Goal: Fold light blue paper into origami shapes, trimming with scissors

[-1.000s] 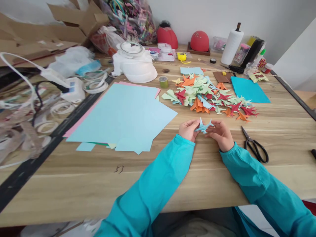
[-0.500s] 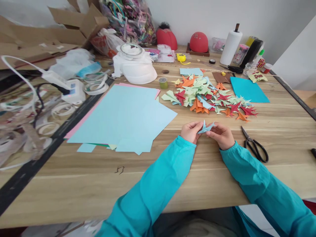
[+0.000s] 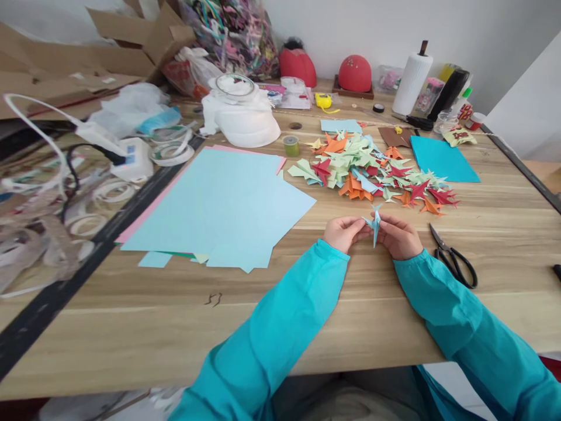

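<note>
A small light-blue folded paper crane (image 3: 376,224) is held up between my two hands, just above the wooden table. My left hand (image 3: 344,234) pinches its left point between thumb and fingers. On the other side, my right hand (image 3: 400,235) has its fingers closed on the crane's right part, which they partly cover. Beyond my hands lies a heap of folded paper cranes (image 3: 350,155) in pale green, orange, red and blue. Black-handled scissors (image 3: 453,257) rest to the right of my right hand, blades pointing away from me.
Large light-blue paper sheets (image 3: 197,204) are stacked at left over pink ones. A green thread spool (image 3: 290,146) stands behind them. Bright blue paper (image 3: 445,159) lies back right. Cables and a white power adapter (image 3: 134,161) crowd the left side. White caps (image 3: 241,117) sit behind.
The paper crane has been turned between my hands, so one point now hangs downward. My right hand has shifted slightly right; both hands still grip it.
</note>
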A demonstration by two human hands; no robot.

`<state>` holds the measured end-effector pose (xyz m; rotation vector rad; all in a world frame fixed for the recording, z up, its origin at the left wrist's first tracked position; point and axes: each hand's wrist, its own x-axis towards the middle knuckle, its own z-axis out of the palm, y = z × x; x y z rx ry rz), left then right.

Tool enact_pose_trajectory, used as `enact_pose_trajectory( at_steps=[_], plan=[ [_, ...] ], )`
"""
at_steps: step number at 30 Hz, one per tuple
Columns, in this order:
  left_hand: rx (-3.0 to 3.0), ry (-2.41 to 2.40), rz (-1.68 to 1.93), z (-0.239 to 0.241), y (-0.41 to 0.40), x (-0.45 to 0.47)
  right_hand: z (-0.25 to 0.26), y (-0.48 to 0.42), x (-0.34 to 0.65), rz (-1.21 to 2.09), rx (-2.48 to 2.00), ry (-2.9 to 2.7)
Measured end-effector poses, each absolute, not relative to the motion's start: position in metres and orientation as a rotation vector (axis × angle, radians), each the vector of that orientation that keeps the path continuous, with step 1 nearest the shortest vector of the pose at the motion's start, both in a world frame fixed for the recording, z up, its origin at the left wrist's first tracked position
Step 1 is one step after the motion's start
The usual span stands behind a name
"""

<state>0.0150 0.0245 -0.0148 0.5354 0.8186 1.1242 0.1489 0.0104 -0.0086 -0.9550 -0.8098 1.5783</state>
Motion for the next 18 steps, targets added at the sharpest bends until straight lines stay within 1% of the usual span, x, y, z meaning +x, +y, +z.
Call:
enact_pose_trajectory(
  at_steps=[4, 18],
  plan=[
    [0.563, 0.853, 1.012, -0.0136, 0.0240, 0.0149, -0.0067, 0.0111, 0.1489, 1.575, -0.957, -0.768],
    [0.619, 0.862, 0.799, -0.0060, 0.0245, 0.0095, -0.0130, 0.0115, 0.1519, 1.512, -1.003, -0.851]
  ],
)
